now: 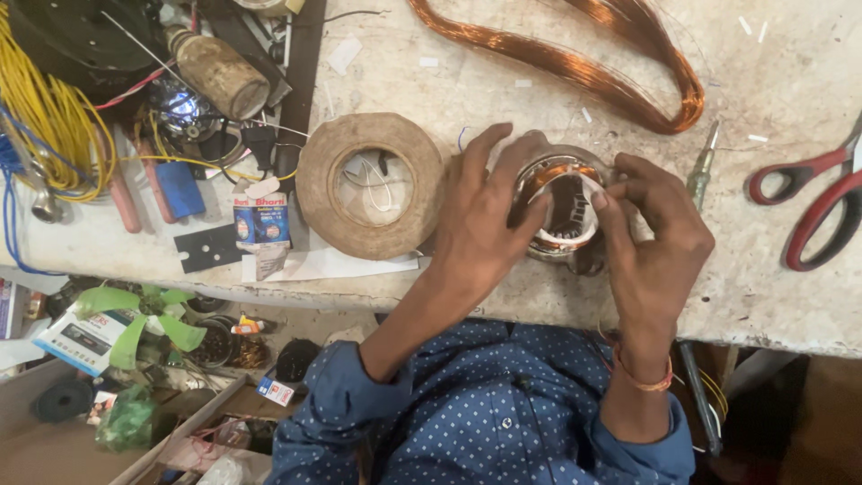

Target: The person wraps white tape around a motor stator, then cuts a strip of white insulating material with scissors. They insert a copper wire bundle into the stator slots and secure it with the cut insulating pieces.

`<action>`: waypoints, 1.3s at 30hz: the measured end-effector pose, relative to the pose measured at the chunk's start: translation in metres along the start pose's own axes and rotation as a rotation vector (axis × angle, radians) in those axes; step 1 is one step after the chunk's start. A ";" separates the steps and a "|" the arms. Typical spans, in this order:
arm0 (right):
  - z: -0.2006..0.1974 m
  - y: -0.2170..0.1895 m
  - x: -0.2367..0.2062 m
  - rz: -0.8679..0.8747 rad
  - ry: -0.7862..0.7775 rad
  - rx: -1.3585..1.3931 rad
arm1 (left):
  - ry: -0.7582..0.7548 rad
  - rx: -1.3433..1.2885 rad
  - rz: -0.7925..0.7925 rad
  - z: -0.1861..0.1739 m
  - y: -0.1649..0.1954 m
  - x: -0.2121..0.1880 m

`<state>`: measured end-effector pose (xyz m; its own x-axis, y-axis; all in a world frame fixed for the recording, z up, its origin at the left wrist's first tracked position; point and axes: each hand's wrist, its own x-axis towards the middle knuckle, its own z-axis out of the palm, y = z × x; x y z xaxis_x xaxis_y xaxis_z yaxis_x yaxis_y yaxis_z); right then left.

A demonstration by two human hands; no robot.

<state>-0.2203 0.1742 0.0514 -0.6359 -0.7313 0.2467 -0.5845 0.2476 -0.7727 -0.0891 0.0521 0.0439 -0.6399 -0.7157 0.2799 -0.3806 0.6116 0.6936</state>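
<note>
Both hands have their grip on one round metal motor ring [564, 208] that sits on the table [790, 296], near its front edge. Left hand [485, 216] curls around the ring's left side and holds it steady. Right hand [651, 238] pinches a small white strip [588, 184] between finger and thumb, right at the ring's inner edge.

Inside the ring there is shiny copper wire already packed in along the top part. White lining shows along the lower inside rim. So some of the winding looks done, I think. Dark empty slots can be seen in the middle, so more of the ring seems left to fill. How many slots are full is hard to tell, since the fingers cover part of it.

A big loose loop of copper wire [620, 63] lies on the table well behind the ring. It is not in the ring yet. A wide brown tape roll [316, 184] rests just to the left of the left hand. A thin screwdriver [702, 166] lies just to the right of the right hand. Red-handled scissors [822, 202] lie farther right. None of these is being touched.
</note>
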 end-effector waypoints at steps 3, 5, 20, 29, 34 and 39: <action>0.000 0.003 0.001 0.007 -0.020 0.013 | -0.116 -0.051 -0.083 -0.001 0.002 0.004; 0.000 0.005 0.001 0.027 -0.028 0.040 | -0.158 -0.105 -0.132 -0.001 0.004 0.006; 0.004 -0.002 0.010 0.214 -0.053 0.060 | 0.084 -0.034 0.040 0.006 0.002 0.005; 0.015 0.013 0.020 -0.304 0.014 -0.136 | 0.068 -0.101 0.098 0.011 -0.002 0.007; 0.021 0.025 0.017 -0.359 0.042 -0.139 | 0.111 -0.043 0.161 0.016 -0.007 0.007; 0.017 0.019 0.020 -0.262 -0.006 -0.112 | 0.082 -0.023 0.123 0.022 -0.008 0.008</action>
<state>-0.2354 0.1536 0.0319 -0.4529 -0.7834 0.4256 -0.7807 0.1179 -0.6137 -0.1053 0.0487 0.0260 -0.6238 -0.6613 0.4166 -0.2867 0.6894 0.6652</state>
